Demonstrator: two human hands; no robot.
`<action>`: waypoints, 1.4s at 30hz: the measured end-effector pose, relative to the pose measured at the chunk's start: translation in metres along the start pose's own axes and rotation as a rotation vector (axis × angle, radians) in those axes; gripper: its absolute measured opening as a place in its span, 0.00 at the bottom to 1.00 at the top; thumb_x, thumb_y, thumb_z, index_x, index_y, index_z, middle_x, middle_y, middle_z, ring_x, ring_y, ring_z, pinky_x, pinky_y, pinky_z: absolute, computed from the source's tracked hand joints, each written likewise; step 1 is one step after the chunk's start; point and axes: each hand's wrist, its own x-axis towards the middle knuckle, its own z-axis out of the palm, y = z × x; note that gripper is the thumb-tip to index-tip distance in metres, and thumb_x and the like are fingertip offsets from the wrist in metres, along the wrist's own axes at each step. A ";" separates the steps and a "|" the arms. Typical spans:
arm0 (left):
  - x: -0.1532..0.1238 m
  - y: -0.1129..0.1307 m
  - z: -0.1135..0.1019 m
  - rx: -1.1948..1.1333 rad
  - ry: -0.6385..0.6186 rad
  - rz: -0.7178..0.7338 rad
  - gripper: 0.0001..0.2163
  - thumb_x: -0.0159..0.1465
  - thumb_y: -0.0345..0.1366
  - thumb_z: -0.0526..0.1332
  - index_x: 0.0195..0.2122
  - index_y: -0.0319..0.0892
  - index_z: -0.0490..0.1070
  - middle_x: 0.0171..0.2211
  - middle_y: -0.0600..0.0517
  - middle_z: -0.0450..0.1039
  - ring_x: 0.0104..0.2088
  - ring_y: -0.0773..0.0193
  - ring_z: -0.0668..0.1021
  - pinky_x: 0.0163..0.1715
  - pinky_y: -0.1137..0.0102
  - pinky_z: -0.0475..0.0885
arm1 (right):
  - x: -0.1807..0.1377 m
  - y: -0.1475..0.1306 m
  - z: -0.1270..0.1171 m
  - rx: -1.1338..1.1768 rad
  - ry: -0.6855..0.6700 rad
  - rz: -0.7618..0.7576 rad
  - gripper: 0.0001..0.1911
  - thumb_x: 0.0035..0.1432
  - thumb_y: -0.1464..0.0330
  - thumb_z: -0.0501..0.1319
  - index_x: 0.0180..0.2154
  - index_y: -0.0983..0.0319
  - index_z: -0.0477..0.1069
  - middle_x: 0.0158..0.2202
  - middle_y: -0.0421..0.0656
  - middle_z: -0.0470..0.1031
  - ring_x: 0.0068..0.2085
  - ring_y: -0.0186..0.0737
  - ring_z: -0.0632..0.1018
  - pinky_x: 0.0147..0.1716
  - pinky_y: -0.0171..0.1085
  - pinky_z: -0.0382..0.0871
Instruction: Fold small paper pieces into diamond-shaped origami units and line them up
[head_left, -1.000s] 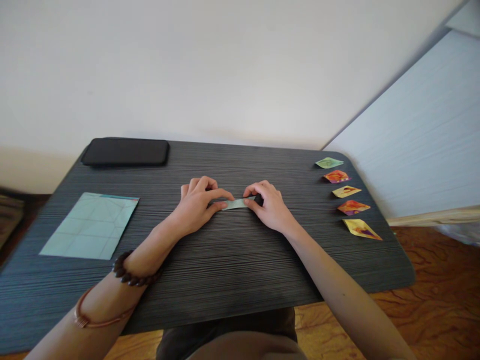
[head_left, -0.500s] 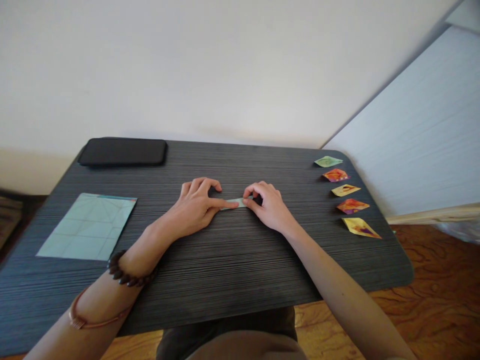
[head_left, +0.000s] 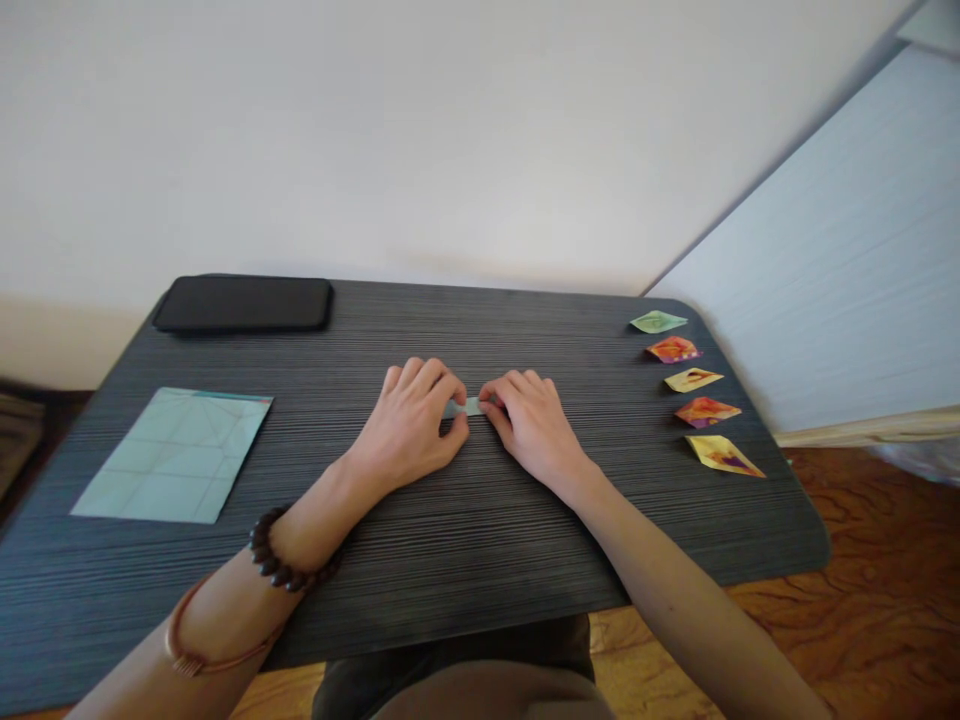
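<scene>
A narrow strip of folded pale-green paper point(head_left: 472, 406) lies low over the middle of the table, between my two hands. My left hand point(head_left: 417, 415) pinches its left part with thumb and index finger, the other fingers curled. The right end sits between the thumb and fingertips of my right hand point(head_left: 529, 420). Only a short middle stretch of the paper shows; both ends are partly hidden by my fingers.
Creased pale-green paper sheets point(head_left: 176, 455) lie at the left of the dark table point(head_left: 450, 560). A black phone-like slab point(head_left: 244, 304) rests at the back left. Several folded paper pieces, among them a green one point(head_left: 658, 321) and a yellow one point(head_left: 724, 455), line the right side.
My left index finger, stretched out along the paper before, is now bent into a pinch with the thumb. The left hand has shifted right; the right hand has moved slightly left along the paper.
</scene>
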 end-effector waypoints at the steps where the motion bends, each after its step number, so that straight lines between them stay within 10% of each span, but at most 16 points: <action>1: 0.001 0.002 0.001 0.004 -0.010 -0.012 0.05 0.62 0.35 0.54 0.34 0.41 0.67 0.35 0.48 0.68 0.39 0.55 0.67 0.41 0.59 0.61 | 0.000 -0.001 0.000 0.002 -0.011 -0.005 0.07 0.64 0.68 0.52 0.37 0.60 0.68 0.37 0.44 0.72 0.39 0.41 0.69 0.38 0.39 0.56; 27: -0.010 -0.008 0.000 0.365 -0.073 -0.073 0.13 0.67 0.43 0.49 0.34 0.44 0.69 0.34 0.46 0.67 0.38 0.53 0.67 0.36 0.60 0.62 | -0.007 0.003 0.006 -0.138 0.013 0.116 0.10 0.65 0.63 0.50 0.35 0.60 0.66 0.35 0.45 0.72 0.38 0.44 0.68 0.36 0.42 0.54; 35: -0.012 -0.020 0.001 0.208 -0.079 -0.103 0.14 0.65 0.47 0.53 0.41 0.43 0.68 0.39 0.46 0.67 0.41 0.53 0.67 0.40 0.59 0.64 | -0.007 0.004 0.006 -0.042 0.031 0.110 0.07 0.64 0.65 0.53 0.37 0.60 0.66 0.38 0.46 0.69 0.40 0.44 0.68 0.38 0.41 0.59; 42: -0.007 -0.028 0.002 -0.075 -0.078 0.168 0.12 0.64 0.44 0.56 0.46 0.49 0.71 0.47 0.48 0.68 0.50 0.54 0.65 0.48 0.59 0.62 | -0.003 0.007 0.005 0.079 0.059 0.071 0.09 0.64 0.67 0.51 0.39 0.59 0.69 0.41 0.45 0.69 0.42 0.43 0.68 0.41 0.41 0.62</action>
